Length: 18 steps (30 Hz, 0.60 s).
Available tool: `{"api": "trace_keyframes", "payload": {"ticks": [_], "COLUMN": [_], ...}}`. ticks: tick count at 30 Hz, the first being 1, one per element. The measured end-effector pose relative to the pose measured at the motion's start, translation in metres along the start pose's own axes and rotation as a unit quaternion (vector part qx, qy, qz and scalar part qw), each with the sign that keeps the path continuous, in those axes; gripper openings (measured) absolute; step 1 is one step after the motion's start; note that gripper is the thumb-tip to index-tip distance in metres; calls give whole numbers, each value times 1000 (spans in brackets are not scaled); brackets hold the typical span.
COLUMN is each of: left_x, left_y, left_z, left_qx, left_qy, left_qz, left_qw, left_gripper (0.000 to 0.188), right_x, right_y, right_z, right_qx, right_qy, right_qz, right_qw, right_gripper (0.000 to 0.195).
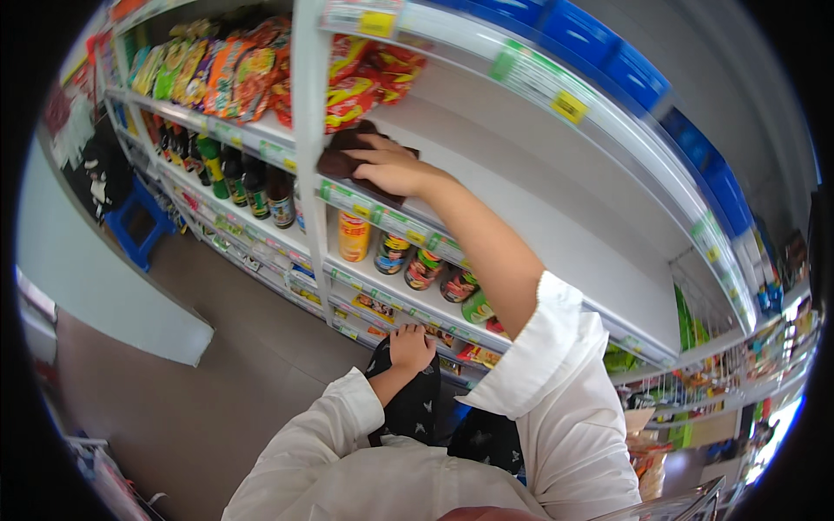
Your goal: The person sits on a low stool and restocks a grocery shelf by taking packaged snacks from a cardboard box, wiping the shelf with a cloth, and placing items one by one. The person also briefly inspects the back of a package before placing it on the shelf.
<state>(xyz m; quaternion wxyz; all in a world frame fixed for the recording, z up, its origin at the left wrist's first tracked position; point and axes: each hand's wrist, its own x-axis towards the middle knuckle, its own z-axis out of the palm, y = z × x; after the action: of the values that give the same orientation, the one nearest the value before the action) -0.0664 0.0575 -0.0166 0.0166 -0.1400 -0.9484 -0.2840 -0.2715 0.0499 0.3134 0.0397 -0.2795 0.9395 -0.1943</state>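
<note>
My right hand (391,168) presses with spread fingers on a dark brown cloth (345,151) lying on a white shelf board (482,176), beside the upright post. Parts of the cloth are hidden under the hand. Red and yellow packets (355,98) lie just behind the cloth. My left hand (412,348) rests on my knee, over black trousers with a light print, and holds nothing. On the shelf below my right forearm stand a yellow canister (354,236) and several dark jars (425,268).
A white upright post (309,130) divides the shelving. Left of it are noodle packets (241,71) and dark bottles (255,189). Blue boxes (576,32) stand on the shelf above. A blue plastic stool (140,221) and a pale counter (111,260) are at the left.
</note>
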Motion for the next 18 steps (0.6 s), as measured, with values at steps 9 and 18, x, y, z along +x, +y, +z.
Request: {"api": "trace_keyframes", "payload": {"ticks": [9, 18], "left_x": [-1, -7], "left_y": [-21, 11], "left_z": [-2, 5], "left_qx": [-6, 3], "left_qy": [26, 21], "left_qz": [6, 34], "left_qw": [1000, 999], "left_gripper": [23, 21], "right_x": [-167, -470], "right_y": [33, 188], "right_z": [-38, -121], "right_qx": [94, -19], "right_qy": [19, 31], "right_qz": [17, 330], "right_qw": [995, 943], "right_gripper": [50, 48]}}
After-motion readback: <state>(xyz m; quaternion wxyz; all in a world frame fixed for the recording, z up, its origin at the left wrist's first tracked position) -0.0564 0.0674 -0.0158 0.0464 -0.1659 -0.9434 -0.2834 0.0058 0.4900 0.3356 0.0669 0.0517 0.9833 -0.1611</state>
